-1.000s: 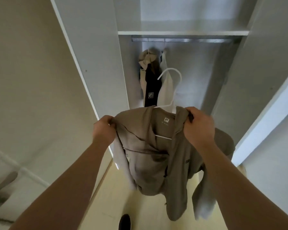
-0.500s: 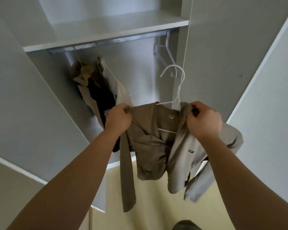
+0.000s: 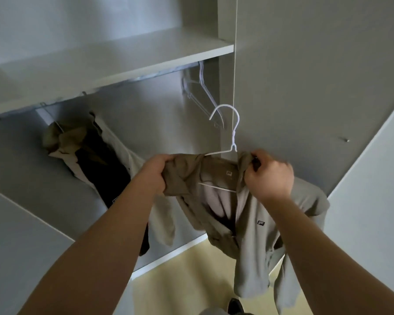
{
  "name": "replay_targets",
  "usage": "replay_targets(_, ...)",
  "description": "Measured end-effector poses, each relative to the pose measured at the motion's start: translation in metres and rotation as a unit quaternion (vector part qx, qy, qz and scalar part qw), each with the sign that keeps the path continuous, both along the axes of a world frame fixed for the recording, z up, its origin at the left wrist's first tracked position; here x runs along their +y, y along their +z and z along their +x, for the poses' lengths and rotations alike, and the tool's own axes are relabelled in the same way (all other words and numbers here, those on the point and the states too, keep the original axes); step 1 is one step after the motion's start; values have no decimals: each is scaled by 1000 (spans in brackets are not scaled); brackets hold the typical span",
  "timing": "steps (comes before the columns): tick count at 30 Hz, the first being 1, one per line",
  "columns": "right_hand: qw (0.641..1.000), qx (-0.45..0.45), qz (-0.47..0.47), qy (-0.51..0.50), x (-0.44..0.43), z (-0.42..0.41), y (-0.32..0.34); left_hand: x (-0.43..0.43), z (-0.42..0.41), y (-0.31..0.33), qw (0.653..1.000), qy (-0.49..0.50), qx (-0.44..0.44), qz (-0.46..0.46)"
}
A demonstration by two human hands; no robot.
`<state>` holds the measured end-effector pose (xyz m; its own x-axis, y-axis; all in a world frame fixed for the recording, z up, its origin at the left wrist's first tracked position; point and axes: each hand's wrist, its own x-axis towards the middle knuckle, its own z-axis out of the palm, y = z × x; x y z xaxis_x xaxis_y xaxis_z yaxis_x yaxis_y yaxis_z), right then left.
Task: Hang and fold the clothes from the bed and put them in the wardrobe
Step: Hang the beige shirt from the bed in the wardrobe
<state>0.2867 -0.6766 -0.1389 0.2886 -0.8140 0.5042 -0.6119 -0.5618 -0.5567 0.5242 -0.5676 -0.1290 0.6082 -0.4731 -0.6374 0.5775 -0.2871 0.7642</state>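
Hanging step: left hand [image 3: 154,173] and right hand [image 3: 268,176] each grip a shoulder of the taupe jacket [image 3: 250,214]. Next the white hanger [image 3: 233,135] must hook the rail [image 3: 150,75], seemingly above-left of both hands.

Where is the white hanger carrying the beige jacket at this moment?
Head view, right of centre: the white hanger sits inside the beige jacket gripped by left hand and right hand, its hook free below the empty hangers on the rail.
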Motion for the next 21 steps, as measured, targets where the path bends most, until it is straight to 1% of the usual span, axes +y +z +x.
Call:
replay_targets(2,1000,10,-8,12,-15,17,-2,-26,17,10,996,45,-16,-76)
replay_targets(3,1000,11,-9,19,-21,26,-2,-39,22,14,992,56,-30,-109)
replay_targets(4,1000,15,-8,24,-26,35,-2,-50,25,17,988,47,-56,-138)
replay_targets(6,999,18,3,30,-36,54,-3,-68,28,21,973,-22,-121,-198)
replay_targets(7,999,20,12,28,-41,64,-5,-75,30,21,963,-68,-157,-210)
replay_targets(8,999,26,23,22,-46,74,-6,-82,36,20,952,-112,-210,-193)
replay_targets(9,999,32,35,14,-52,85,-8,-90,46,18,936,-152,-280,-147)
replay_targets(10,998,37,46,5,-56,95,-10,-98,56,17,911,-189,-358,-78)
replay_targets(11,998,39,52,-2,-60,106,-13,-104,66,13,886,-220,-408,-21)
replay_targets(12,998,38,55,-5,-62,116,-15,-110,76,8,882,-241,-406,0)
replay_targets(14,998,33,61,-9,-65,141,-19,-118,94,0,901,-250,-354,-15)
replay_targets(15,997,34,67,-13,-66,153,-21,-121,104,-4,905,-242,-348,-25)
replay_targets(18,996,40,81,-22,-70,195,-28,-132,144,-16,879,-236,-414,-27)
replay_targets(19,995,45,86,-20,-71,209,-31,-135,157,-20,880,-235,-411,-28)
replay_targets(21,994,53,90,-22,-75,235,-37,-140,179,-25,891,-245,-380,-40)
